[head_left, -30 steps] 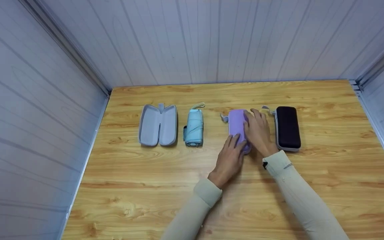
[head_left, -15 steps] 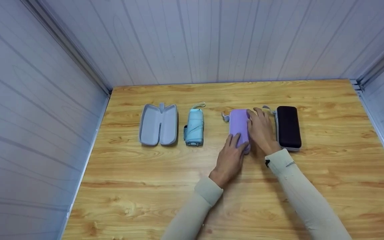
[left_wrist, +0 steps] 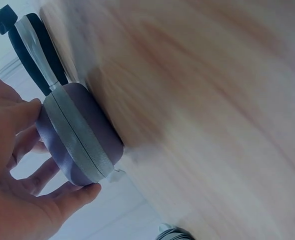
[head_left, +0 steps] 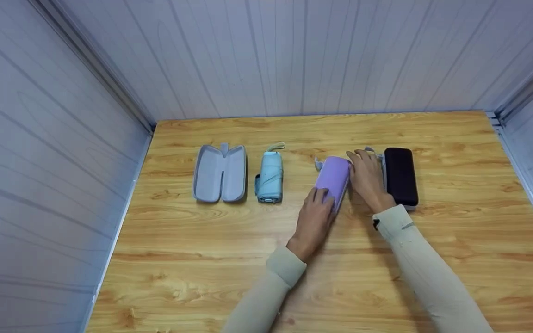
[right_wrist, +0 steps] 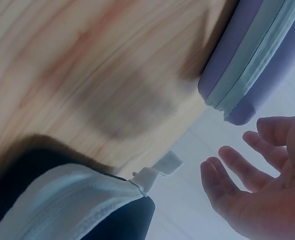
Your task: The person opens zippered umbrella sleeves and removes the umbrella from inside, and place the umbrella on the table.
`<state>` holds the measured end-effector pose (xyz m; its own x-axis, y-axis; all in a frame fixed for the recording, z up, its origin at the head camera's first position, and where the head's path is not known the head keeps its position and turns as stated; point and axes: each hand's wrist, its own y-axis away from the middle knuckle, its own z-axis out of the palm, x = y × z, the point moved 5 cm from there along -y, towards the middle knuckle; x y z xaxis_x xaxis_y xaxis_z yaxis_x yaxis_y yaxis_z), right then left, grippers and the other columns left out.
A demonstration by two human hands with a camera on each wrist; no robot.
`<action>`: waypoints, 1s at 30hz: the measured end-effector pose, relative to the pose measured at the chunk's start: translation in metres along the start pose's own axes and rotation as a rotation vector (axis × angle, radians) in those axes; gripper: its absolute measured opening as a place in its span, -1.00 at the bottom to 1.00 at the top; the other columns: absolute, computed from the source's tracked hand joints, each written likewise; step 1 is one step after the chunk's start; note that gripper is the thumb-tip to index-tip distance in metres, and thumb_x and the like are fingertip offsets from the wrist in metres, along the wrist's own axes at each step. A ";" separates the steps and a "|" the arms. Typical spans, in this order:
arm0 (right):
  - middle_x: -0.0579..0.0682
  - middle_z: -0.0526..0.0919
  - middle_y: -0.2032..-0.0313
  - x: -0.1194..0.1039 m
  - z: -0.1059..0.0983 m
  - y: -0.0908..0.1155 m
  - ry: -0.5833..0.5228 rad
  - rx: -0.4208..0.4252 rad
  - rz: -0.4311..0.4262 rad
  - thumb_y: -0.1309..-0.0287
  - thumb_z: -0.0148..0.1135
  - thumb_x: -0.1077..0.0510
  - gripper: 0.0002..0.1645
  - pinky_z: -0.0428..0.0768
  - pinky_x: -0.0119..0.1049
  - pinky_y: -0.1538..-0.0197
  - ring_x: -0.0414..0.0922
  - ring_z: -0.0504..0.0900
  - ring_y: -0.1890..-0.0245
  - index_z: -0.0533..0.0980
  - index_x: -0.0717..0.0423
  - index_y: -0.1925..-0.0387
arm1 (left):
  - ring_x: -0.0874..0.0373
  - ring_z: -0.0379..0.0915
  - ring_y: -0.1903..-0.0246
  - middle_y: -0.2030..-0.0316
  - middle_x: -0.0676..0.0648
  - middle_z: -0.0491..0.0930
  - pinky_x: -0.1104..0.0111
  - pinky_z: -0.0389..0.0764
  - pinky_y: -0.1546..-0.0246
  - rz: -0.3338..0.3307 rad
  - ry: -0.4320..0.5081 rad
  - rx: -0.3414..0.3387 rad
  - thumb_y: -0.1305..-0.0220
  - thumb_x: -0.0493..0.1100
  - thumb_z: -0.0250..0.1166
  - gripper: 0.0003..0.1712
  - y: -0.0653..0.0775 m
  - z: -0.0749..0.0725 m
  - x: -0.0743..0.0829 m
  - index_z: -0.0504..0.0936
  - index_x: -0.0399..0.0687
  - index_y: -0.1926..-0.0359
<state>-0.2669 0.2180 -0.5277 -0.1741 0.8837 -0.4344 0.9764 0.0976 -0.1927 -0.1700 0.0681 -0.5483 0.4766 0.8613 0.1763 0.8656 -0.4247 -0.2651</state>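
Observation:
A purple zip case [head_left: 332,178] lies closed and tilted on the table, with a small tab at its far left corner. My left hand [head_left: 312,222] grips its near end; in the left wrist view, thumb and fingers span its sides across the grey zip band. Beside the case's far right corner is my right hand [head_left: 369,178], its fingers loosely bent. In the right wrist view, a gap shows between the right hand [right_wrist: 262,175] and the purple zip case [right_wrist: 257,60]. Just right of this hand lies a black zip case [head_left: 400,175] with a grey band.
On the left, a grey hinged case [head_left: 220,173] lies open. A folded light blue umbrella [head_left: 270,178] with a wrist loop is between it and the purple case. Pale panel walls [head_left: 275,55] border the wooden table [head_left: 178,259] at the back and sides.
The purple case has turned, its near end swinging left with my left hand. My right hand has come off the case and moved slightly right.

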 end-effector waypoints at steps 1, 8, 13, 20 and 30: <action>0.42 0.50 -0.32 0.001 0.000 0.000 -0.007 -0.005 0.001 -0.50 0.16 0.34 -0.52 0.39 0.28 -0.38 0.41 0.44 -0.30 0.51 0.35 -0.37 | -0.12 0.47 -0.29 -0.21 -0.12 0.55 0.09 0.58 -0.29 -0.001 -0.005 0.001 -0.53 -0.09 0.30 -0.79 0.000 0.000 0.000 0.67 -0.03 -0.08; 0.42 0.52 -0.29 0.006 -0.001 -0.002 -0.006 -0.038 -0.011 -0.51 0.12 0.37 -0.55 0.45 0.28 -0.32 0.42 0.45 -0.28 0.53 0.35 -0.34 | -0.12 0.44 -0.34 -0.22 -0.11 0.55 0.08 0.53 -0.31 -0.018 -0.064 -0.070 -0.46 -0.10 0.34 -0.58 0.003 -0.002 -0.004 0.61 -0.01 -0.27; 0.41 0.53 -0.28 0.010 -0.002 -0.002 -0.010 -0.056 -0.024 -0.50 0.10 0.38 -0.56 0.43 0.30 -0.35 0.42 0.44 -0.30 0.54 0.36 -0.32 | -0.12 0.41 -0.38 -0.25 -0.08 0.55 0.06 0.51 -0.32 -0.013 -0.089 -0.093 -0.44 -0.07 0.35 -0.54 0.005 -0.003 -0.009 0.65 0.03 -0.31; 0.42 0.57 -0.22 0.014 -0.002 -0.003 -0.010 -0.087 -0.085 -0.50 0.10 0.39 -0.58 0.47 0.27 -0.31 0.40 0.49 -0.26 0.56 0.38 -0.29 | -0.06 0.48 -0.30 -0.17 -0.06 0.59 0.14 0.54 -0.29 0.010 -0.081 -0.042 -0.53 -0.13 0.28 -0.69 0.006 -0.007 -0.013 0.73 0.02 -0.20; 0.40 0.64 -0.13 0.016 -0.003 -0.007 -0.010 -0.150 -0.203 -0.44 0.15 0.44 -0.62 0.56 0.24 -0.24 0.35 0.60 -0.17 0.61 0.40 -0.21 | -0.10 0.40 -0.37 -0.15 -0.07 0.57 0.04 0.48 -0.36 0.020 -0.040 -0.103 -0.32 -0.36 0.38 -0.55 0.009 -0.010 -0.020 0.65 0.00 -0.20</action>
<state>-0.2758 0.2324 -0.5308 -0.3693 0.8344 -0.4091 0.9291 0.3402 -0.1450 -0.1704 0.0446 -0.5443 0.4894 0.8618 0.1335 0.8680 -0.4668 -0.1693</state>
